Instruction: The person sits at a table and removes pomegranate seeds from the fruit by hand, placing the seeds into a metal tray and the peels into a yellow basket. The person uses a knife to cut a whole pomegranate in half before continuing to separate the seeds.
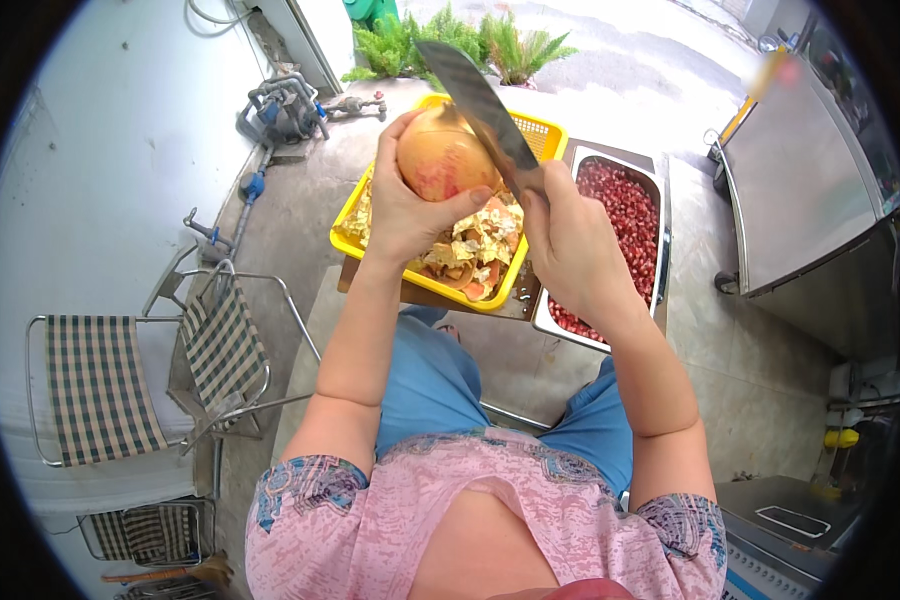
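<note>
A whole pomegranate (447, 159), yellowish with a red blush, is gripped in my left hand (409, 214) over a yellow plastic basket (341, 244). My right hand (574, 240) holds a broad-bladed kitchen knife (487, 112) by its handle, the blade pointing up and to the left. From this view the blade lies along the fruit's right side; whether it touches the skin I cannot tell. Pomegranate peel and pale membrane (472, 247) fill the basket below. Partly behind my right hand is a steel pan (660, 180) of loose red pomegranate seeds (626, 214).
Basket and pan rest on a low brown table (521, 300) before my knees. Folding chairs with checked fabric (221, 341) stand left, near a water pump (285, 109) by the wall. A wheeled steel cabinet (799, 172) is at right. Green ferns (450, 41) grow beyond the basket.
</note>
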A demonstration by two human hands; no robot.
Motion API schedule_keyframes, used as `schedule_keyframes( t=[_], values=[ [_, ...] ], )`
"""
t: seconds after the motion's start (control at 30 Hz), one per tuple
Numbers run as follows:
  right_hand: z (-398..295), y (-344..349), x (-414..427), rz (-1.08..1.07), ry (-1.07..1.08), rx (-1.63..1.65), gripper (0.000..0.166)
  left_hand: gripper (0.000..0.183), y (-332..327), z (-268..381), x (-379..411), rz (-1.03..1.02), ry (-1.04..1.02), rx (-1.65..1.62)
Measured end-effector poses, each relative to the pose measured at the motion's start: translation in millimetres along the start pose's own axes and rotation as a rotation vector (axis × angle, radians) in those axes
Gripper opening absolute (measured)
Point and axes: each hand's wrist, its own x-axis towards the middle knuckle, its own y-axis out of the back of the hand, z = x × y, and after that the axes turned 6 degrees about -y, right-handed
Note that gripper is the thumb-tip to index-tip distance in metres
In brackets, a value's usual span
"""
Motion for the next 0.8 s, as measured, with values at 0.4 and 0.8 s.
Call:
schedule_keyframes(
  t=[0.4, 0.8],
  values=[
    [-10, -1, 23, 0.015, -0.019, 0.011, 0.013, 0.086, 0, -6, -1, -0.068, -0.005, 0.009],
    [3, -7, -1, -0.045, -0.078, -0.042, 0.014, 0.080, 5, -4, 13, 0.060, 0.011, -0.098]
  ],
)
